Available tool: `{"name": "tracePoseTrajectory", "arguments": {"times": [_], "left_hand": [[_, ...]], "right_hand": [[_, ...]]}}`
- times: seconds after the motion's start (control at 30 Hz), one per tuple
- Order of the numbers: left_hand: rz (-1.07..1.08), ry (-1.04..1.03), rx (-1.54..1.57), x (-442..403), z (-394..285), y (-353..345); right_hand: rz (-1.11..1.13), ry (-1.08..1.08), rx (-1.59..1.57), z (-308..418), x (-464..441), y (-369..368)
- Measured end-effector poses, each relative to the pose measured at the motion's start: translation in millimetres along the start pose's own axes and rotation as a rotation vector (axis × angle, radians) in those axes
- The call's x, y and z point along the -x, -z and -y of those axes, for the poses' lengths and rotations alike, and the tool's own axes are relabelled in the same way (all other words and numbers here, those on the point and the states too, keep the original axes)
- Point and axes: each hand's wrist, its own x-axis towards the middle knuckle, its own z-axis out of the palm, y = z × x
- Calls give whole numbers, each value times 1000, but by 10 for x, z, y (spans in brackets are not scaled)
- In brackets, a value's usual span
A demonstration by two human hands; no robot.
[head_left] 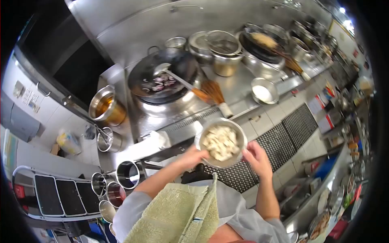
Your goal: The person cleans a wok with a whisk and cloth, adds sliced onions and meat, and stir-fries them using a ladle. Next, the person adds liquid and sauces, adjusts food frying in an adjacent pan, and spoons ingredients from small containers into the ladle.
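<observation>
Both my hands hold a round metal bowl [242, 139] filled with pale, chunky pieces of food [221, 142]. My left hand [193, 158] grips its left rim, with the thumb over the edge. On the right rim, my right hand [256, 157] has its fingers pressed to the side. Beyond the bowl, a black wok [142, 71] on the stove holds purplish chopped pieces [163, 81]. A ladle [178, 79] with a wooden handle rests across the wok's edge. Beside it lies a bamboo brush [214, 94].
A pot of amber liquid [108, 106] stands left of the wok. Farther right are a pot under a strainer [225, 64], a second wok [247, 47] and a small bowl of white contents [264, 91]. Black perforated mats [279, 139] cover part of the floor.
</observation>
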Motion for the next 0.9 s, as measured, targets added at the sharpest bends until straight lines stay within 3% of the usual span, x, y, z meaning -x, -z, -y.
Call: {"name": "tracePoseTrajectory", "arguments": {"times": [0.03,0.07,0.1,0.13,0.17,0.2,0.27,0.3,0.33,0.37,0.4,0.43,0.47,0.63,0.77,0.8,0.83,0.87,0.9], "left_hand": [[-119,29,-446,141,-531,374],[-238,-294,-383,30,-498,932],[-314,-452,-216,126,-879,1169],[-469,-461,-313,262,-1360,1260],[-472,-637,-180,216,-1693,1373],[-514,-569,-250,170,-2028,1566],[-777,-686,-612,-253,-2396,2114],[-860,-547,-741,-459,-2579,2262],[-941,-399,-868,-677,-2711,2397],[-933,-402,-873,-1048,-2732,2637],[-982,-399,-1211,-1478,-2650,2933],[-1013,-388,-1552,-1760,-2632,3091],[-999,-386,-1555,-1903,-2685,3073],[-1013,-413,-1844,-2157,-2937,2861],[-1094,-713,-1890,-1962,-2993,2395],[-962,-838,-2027,-2092,-2859,2538],[-738,-960,-2410,-2252,-2807,2837],[-599,-627,-2214,-1853,-2961,2387],[-676,-781,-1965,-1504,-3066,1982]], "right_hand": [[51,110,-82,179,-445,-204],[57,216,40,394,-893,-367],[21,351,79,501,-1361,-605],[-41,541,264,564,-1839,-849],[-108,729,452,542,-2240,-1059],[-111,720,445,350,-2537,-1245],[214,349,872,6,-2944,-1508],[197,340,868,212,-2895,-1460],[358,82,699,584,-2677,-1352],[513,-167,520,775,-2541,-1326],[511,-175,515,694,-2454,-1337],[508,-214,320,566,-2349,-1287],[497,-252,126,483,-2297,-1259],[365,-293,123,434,-2107,-1228],[326,-243,131,441,-2144,-1208],[296,-180,127,451,-2112,-1220],[235,-192,80,493,-2021,-1177],[49,34,153,279,-1859,-1153],[35,-38,79,370,-1540,-896]]}}
